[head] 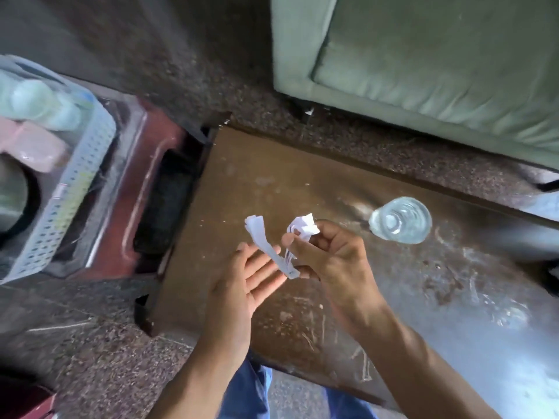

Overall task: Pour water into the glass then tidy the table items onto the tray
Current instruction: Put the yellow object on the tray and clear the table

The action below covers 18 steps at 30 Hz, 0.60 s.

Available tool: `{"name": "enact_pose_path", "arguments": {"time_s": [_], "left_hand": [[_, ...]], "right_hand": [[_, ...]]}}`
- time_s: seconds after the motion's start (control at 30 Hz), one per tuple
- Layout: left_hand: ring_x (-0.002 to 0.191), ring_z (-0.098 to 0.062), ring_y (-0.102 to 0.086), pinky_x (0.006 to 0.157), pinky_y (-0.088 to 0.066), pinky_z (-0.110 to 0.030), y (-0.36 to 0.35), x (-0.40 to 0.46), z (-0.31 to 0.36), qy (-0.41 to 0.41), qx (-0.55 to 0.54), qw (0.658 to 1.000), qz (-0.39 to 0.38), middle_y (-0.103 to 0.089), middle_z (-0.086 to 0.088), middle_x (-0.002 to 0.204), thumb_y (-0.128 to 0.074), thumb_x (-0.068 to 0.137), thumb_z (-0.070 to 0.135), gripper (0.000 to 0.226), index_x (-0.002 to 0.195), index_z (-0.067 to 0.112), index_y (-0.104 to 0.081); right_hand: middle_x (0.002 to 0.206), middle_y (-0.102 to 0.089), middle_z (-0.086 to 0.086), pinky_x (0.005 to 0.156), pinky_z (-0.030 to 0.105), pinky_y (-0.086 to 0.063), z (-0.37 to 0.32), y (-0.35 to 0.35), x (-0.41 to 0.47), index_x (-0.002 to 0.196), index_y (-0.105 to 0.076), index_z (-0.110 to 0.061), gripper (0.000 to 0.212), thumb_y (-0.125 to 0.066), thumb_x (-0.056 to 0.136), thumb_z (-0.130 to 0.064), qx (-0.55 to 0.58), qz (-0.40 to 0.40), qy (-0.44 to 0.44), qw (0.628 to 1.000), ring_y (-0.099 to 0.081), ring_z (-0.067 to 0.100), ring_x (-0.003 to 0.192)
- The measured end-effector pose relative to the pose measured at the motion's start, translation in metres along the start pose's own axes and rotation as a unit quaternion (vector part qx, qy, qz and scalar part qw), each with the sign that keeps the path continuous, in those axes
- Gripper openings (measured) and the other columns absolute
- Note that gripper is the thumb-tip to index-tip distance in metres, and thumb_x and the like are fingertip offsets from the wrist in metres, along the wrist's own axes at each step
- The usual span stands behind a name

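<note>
My right hand [328, 255] is over the brown table [393, 291], closed on crumpled white paper scraps [304, 226]. A longer strip of the same paper [263, 240] hangs from it across the fingers of my left hand [248, 276], which is palm up with fingers spread just below and left. A clear water bottle [400, 219], seen from above, stands on the table to the right of my right hand. A pale blue perforated tray [69, 189] holding several items sits far left on a red stool [145, 176]. No glass is visible.
A green sofa [438, 55] stands beyond the table's far edge. Speckled floor [90, 337] lies between the stool and the table's left edge. The table top is scratched and scuffed. My blue trouser legs [248, 391] show at the near edge.
</note>
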<state>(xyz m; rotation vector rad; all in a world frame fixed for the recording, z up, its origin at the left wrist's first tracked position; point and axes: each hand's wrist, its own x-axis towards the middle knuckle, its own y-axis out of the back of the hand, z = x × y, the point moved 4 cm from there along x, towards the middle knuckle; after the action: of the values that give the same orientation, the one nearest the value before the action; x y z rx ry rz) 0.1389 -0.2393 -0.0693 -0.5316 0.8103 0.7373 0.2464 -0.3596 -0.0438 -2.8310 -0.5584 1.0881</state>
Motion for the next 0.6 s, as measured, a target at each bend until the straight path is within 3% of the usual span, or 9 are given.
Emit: {"name": "enact_pose_path", "arguments": {"time_s": [0.07,0.13,0.2,0.27,0.37,0.5,0.6], "left_hand": [[0.118,-0.018,-0.081,0.094,-0.069,-0.038,0.008,0.004,0.023,-0.021,-0.011,0.999,-0.032,-0.085,-0.002,0.125,-0.043,0.118,0.038,0.043,0.119,0.027,-0.085],[0.117,-0.017,-0.081,0.088,-0.069,-0.033,0.019,0.007,0.046,-0.058,-0.001,0.997,-0.046,-0.084,-0.002,0.125,-0.057,0.109,0.04,0.03,0.114,0.037,-0.086],[0.119,-0.016,-0.08,0.088,-0.067,-0.031,0.034,0.011,0.065,-0.092,0.012,0.995,-0.037,-0.084,0.0,0.123,-0.069,0.093,0.045,0.028,0.116,0.038,-0.083],[0.121,-0.016,-0.078,0.091,-0.064,-0.034,0.049,0.02,0.075,-0.108,0.014,0.994,-0.016,-0.083,0.004,0.121,-0.077,0.08,0.052,0.037,0.113,0.036,-0.079],[0.099,-0.012,-0.08,0.082,-0.06,-0.031,0.072,0.033,0.097,-0.117,-0.019,0.993,0.029,-0.081,0.005,0.099,-0.084,0.07,0.047,0.048,0.113,0.028,-0.074],[0.077,-0.015,-0.082,0.066,-0.062,-0.025,0.115,0.053,0.125,-0.145,-0.07,0.982,0.097,-0.083,-0.003,0.084,-0.067,0.104,0.015,0.009,0.103,0.012,-0.076],[0.072,-0.02,-0.084,0.058,-0.064,-0.027,0.15,0.061,0.148,-0.16,-0.05,0.977,0.133,-0.085,-0.007,0.083,-0.051,0.114,0.007,0.021,0.106,0.008,-0.071]], "right_hand": [[0.091,-0.077,0.025,0.075,0.054,-0.062,-0.002,-0.033,0.012,0.094,-0.078,-0.008,0.015,-0.086,0.088,-0.019,-0.061,-0.007,0.019,0.998,-0.074,0.045,0.081],[0.088,-0.078,0.02,0.075,0.056,-0.062,-0.003,-0.068,0.024,0.094,-0.08,-0.014,0.009,-0.086,0.089,-0.019,-0.115,-0.018,0.042,0.992,-0.075,0.045,0.084],[0.079,-0.079,0.008,0.069,0.046,-0.065,-0.004,-0.099,0.037,0.091,-0.08,-0.019,0.007,-0.085,0.086,-0.015,-0.177,-0.017,0.062,0.982,-0.077,0.033,0.075],[0.069,-0.077,-0.009,0.063,0.026,-0.059,-0.006,-0.129,0.047,0.088,-0.079,-0.022,0.009,-0.086,0.084,-0.018,-0.256,-0.02,0.101,0.961,-0.074,0.008,0.065],[0.068,-0.071,-0.017,0.061,0.015,-0.053,-0.011,-0.175,0.054,0.095,-0.079,-0.027,0.015,-0.085,0.083,-0.02,-0.371,-0.053,0.175,0.91,-0.071,0.001,0.072],[0.092,-0.079,-0.011,0.074,0.019,-0.061,-0.007,-0.226,0.059,0.112,-0.076,-0.034,0.041,-0.075,0.08,-0.008,-0.367,-0.189,0.108,0.904,-0.076,0.001,0.087],[0.104,-0.077,-0.023,0.08,0.011,-0.058,-0.011,-0.248,0.065,0.115,-0.068,-0.051,0.056,-0.076,0.086,-0.004,-0.332,-0.248,0.086,0.906,-0.074,-0.007,0.098]]}}
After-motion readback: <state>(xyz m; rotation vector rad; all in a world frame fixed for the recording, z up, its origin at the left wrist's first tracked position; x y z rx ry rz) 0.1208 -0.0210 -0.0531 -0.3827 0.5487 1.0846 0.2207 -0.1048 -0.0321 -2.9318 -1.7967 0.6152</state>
